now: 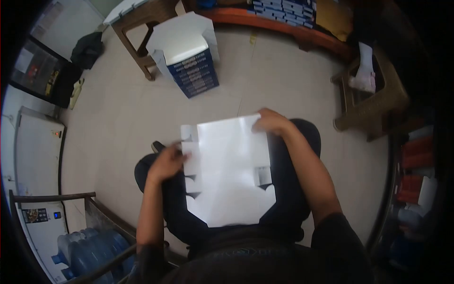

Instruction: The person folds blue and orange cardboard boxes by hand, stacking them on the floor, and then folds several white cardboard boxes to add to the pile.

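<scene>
A flat, unfolded white cardboard box (227, 170) with cut flaps and slots along its sides lies across my lap. At its upper right corner, my right hand (273, 123) is closed on the edge, the fingers somewhat blurred. My left hand (169, 163) is at the left side flaps, its fingers bent round the edge and a fingertip on the white surface. A small flap on the right side stands partly folded up. The box's underside is hidden.
Ahead on the floor stands a stack of dark blue printed boxes (194, 75) with white pieces on top. A brown stool (373, 94) is at the right, another stool (137, 38) at the upper left. Blue water bottles (94, 253) lie lower left. A person's foot (364, 80) shows at right.
</scene>
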`<state>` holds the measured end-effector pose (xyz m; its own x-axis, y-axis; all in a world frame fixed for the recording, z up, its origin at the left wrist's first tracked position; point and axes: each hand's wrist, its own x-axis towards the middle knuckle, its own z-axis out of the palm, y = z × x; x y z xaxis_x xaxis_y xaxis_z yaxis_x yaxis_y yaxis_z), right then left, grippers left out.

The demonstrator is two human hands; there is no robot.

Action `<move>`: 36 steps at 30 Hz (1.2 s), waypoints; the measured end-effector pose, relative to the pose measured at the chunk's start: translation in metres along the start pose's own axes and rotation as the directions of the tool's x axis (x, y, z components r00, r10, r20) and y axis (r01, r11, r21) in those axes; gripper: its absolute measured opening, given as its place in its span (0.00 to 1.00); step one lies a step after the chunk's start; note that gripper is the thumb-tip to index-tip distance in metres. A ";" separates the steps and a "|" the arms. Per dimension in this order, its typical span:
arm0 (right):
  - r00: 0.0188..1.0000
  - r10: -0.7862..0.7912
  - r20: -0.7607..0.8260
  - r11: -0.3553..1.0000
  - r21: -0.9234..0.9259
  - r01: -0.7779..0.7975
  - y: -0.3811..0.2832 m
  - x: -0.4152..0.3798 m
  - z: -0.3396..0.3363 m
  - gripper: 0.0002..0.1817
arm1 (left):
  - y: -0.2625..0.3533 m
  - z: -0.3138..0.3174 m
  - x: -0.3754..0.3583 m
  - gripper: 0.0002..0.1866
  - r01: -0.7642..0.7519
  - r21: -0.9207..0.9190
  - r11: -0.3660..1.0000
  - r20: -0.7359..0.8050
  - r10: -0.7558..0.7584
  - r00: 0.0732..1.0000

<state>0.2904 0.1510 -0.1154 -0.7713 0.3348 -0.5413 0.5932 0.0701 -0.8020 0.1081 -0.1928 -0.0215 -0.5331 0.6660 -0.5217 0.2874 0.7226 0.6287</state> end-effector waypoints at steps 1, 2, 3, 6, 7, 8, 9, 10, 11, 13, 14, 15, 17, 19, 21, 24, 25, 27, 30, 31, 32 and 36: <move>1.000 0.015 0.017 1.000 -0.009 -0.015 -0.020 -0.009 0.002 0.18 | 0.011 -0.003 0.004 0.31 -0.004 0.128 0.992 -0.194 0.029 0.981; 0.999 0.025 0.033 0.999 -0.023 -0.025 -0.030 -0.014 0.002 0.18 | 0.022 -0.005 0.010 0.35 0.014 0.250 0.968 -0.379 0.084 0.921; 0.998 -0.008 0.070 1.000 -0.001 0.008 -0.027 -0.011 0.002 0.18 | 0.037 -0.006 0.016 0.35 -0.185 0.388 0.903 -0.490 0.372 0.788; 0.984 -0.121 0.131 0.992 -0.013 0.123 -0.022 -0.002 0.003 0.18 | 0.041 -0.007 0.051 0.30 -0.439 0.573 0.692 -0.348 0.690 0.634; 0.980 -0.142 0.138 0.986 -0.067 0.152 -0.020 -0.007 0.006 0.18 | 0.039 -0.010 0.065 0.28 -0.466 0.568 0.678 -0.192 0.660 0.727; 0.976 -0.160 0.148 0.977 -0.120 0.179 -0.018 -0.010 0.007 0.19 | 0.036 -0.013 0.079 0.26 -0.493 0.554 0.671 -0.029 0.607 0.794; 0.963 -0.171 0.209 0.972 -0.125 0.200 -0.012 -0.008 0.007 0.21 | 0.034 -0.021 0.091 0.24 -0.488 0.531 0.693 0.197 0.459 0.866; 0.959 -0.201 0.201 0.955 -0.178 0.237 -0.015 -0.016 0.009 0.22 | 0.034 -0.026 0.096 0.23 -0.476 0.510 0.716 0.416 0.279 0.865; 0.955 -0.229 0.188 0.936 -0.227 0.270 -0.017 -0.023 0.011 0.24 | 0.032 -0.027 0.097 0.22 -0.470 0.508 0.722 0.401 0.284 0.871; 0.952 -0.270 0.145 0.894 -0.331 0.304 -0.022 -0.036 0.017 0.25 | 0.027 -0.023 0.093 0.22 -0.465 0.504 0.728 0.392 0.287 0.874; 0.951 -0.295 0.088 0.881 -0.359 0.307 -0.022 -0.043 0.021 0.24 | 0.024 -0.020 0.088 0.22 -0.473 0.481 0.738 0.370 0.318 0.873; 0.947 -0.318 0.036 0.869 -0.389 0.307 -0.023 -0.051 0.027 0.22 | 0.024 -0.021 0.078 0.22 -0.479 0.455 0.751 0.346 0.346 0.872; 0.934 -0.355 -0.046 0.845 -0.444 0.300 -0.021 -0.061 0.036 0.20 | 0.034 -0.021 0.049 0.22 -0.454 0.422 0.784 0.275 0.366 0.889; 0.906 -0.409 -0.110 0.800 -0.520 0.298 -0.019 -0.068 0.045 0.19 | 0.033 -0.020 0.039 0.20 -0.469 0.419 0.777 0.248 0.399 0.883; 0.883 -0.456 -0.115 0.752 -0.581 0.312 -0.021 -0.072 0.050 0.17 | 0.031 -0.015 0.025 0.18 -0.463 0.450 0.764 0.188 0.426 0.885; 0.849 -0.523 -0.076 0.673 -0.647 0.357 -0.018 -0.078 0.050 0.13 | 0.035 -0.001 0.008 0.14 -0.441 0.558 0.703 0.100 0.471 0.876; 0.833 -0.550 -0.062 0.639 -0.674 0.372 -0.012 -0.079 0.051 0.13 | 0.033 0.004 0.001 0.13 -0.438 0.593 0.676 0.089 0.486 0.869; 0.781 -0.624 -0.012 0.546 -0.722 0.426 0.006 -0.082 0.053 0.15 | 0.025 0.014 -0.009 0.12 -0.429 0.687 0.586 0.123 0.489 0.864; 0.702 -0.697 0.147 0.332 -0.802 0.497 0.027 -0.092 0.059 0.20 | -0.007 0.038 -0.014 0.15 -0.634 0.620 0.463 0.027 0.795 0.606; 0.696 -0.682 0.222 0.234 -0.836 0.496 0.027 -0.095 0.060 0.23 | -0.017 0.041 -0.014 0.20 -0.644 0.607 0.466 0.086 0.767 0.636; 0.688 -0.661 0.299 0.129 -0.858 0.497 0.027 -0.099 0.060 0.26 | -0.024 0.044 -0.016 0.21 -0.648 0.622 0.439 0.125 0.761 0.636; 0.803 -0.458 0.381 0.034 -0.895 0.444 0.015 -0.108 0.065 0.26 | -0.029 0.039 -0.024 0.26 -0.657 0.681 0.323 0.282 0.713 0.642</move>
<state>0.3676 0.0544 -0.0852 -0.9791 -0.1213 -0.1634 -0.1161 0.9924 -0.0412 0.1437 -0.2226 -0.0491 0.0867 0.9950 -0.0498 0.9850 -0.0782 0.1538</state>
